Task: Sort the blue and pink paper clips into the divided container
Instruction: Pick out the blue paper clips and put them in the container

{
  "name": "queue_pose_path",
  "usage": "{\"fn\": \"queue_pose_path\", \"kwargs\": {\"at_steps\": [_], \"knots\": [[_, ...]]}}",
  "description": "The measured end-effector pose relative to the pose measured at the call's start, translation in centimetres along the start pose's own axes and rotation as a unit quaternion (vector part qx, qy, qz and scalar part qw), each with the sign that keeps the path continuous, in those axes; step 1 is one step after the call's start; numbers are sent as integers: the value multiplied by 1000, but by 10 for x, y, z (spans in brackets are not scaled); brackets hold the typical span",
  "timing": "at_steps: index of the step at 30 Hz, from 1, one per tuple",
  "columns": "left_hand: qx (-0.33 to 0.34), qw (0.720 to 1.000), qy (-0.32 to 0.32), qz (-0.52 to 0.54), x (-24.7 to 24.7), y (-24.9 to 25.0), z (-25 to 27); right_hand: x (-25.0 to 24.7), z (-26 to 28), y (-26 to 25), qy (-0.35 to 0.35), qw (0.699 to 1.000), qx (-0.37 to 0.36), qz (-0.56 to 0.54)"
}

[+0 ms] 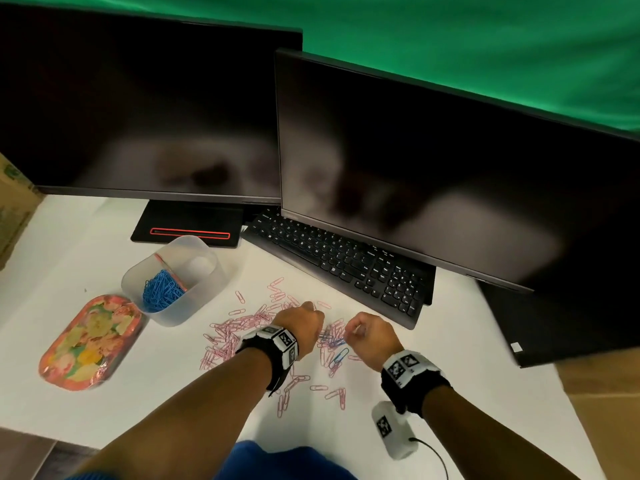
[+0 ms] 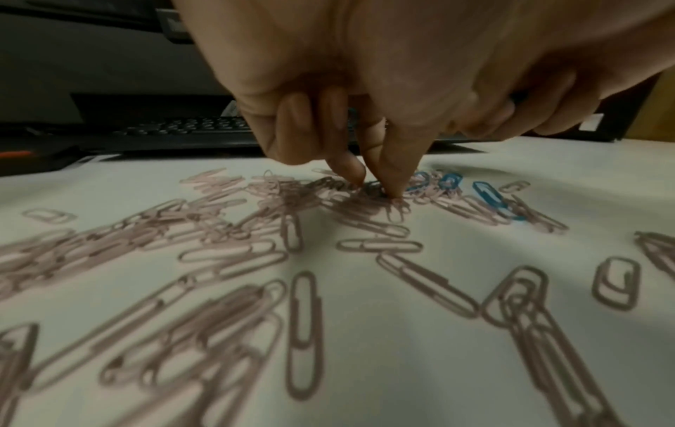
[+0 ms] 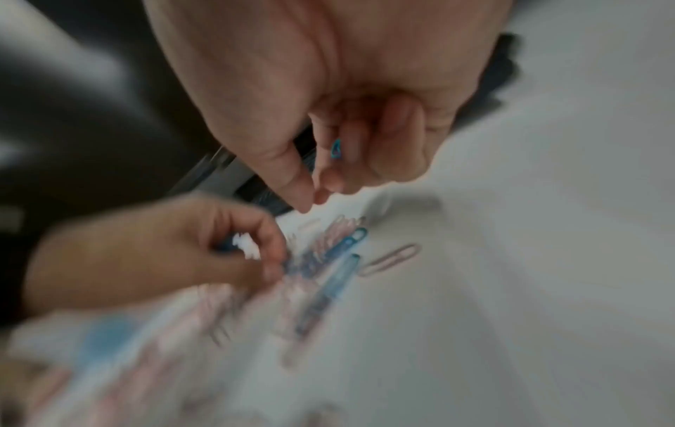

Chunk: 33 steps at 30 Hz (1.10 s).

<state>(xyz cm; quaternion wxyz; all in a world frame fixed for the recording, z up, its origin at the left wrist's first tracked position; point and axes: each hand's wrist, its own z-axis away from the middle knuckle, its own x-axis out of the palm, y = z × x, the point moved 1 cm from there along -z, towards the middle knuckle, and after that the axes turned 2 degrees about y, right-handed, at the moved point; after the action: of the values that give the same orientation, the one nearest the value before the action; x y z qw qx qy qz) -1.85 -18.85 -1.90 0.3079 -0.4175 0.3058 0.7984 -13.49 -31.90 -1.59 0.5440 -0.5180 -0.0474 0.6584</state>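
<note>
No writing is readable; the left hand (image 2: 365, 95) pinches into pink paper clips (image 2: 233, 257) mid-desk, and the right hand (image 3: 328, 95) curls around a blue paper clip (image 3: 336, 148).

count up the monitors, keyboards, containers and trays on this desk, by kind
monitors: 2
keyboard: 1
divided container: 1
floral tray: 1
total: 5
</note>
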Motion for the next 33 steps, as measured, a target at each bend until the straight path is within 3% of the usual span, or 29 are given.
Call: {"fn": "queue_pose_path", "kwargs": {"at_steps": [2,4,9,14,17,21,23,25,28,30,33], "knots": [[-5,1000,11,7,0,-1,2,3,4,-4,-7,984,-73,163],[-12,999,28,22,0,-3,5,8,5,-5,-12,965,-124,231],[-30,993,69,93,1,-10,10,15,1,-2,-54,945,-177,271],[-37,985,86,146,0,-20,13,16,-6,-7,-60,949,-146,272],[-68,953,108,273,1,-28,21,14,-4,-6,-59,962,-138,229],[-119,857,118,488,-9,-42,36,10,-3,-10,-58,993,-87,60],[-153,739,83,651,-17,-52,47,12,-4,-26,-81,992,-17,-97],[-158,608,63,775,-26,-65,58,16,-5,-50,-115,962,51,-241],[-134,462,76,874,-40,-89,78,32,-6,-98,-172,916,85,-353],[-140,415,108,893,-48,-106,90,50,-7,-133,-199,917,84,-335],[-193,421,164,871,-54,-137,103,76,-10,-188,-239,931,45,-272]]}}
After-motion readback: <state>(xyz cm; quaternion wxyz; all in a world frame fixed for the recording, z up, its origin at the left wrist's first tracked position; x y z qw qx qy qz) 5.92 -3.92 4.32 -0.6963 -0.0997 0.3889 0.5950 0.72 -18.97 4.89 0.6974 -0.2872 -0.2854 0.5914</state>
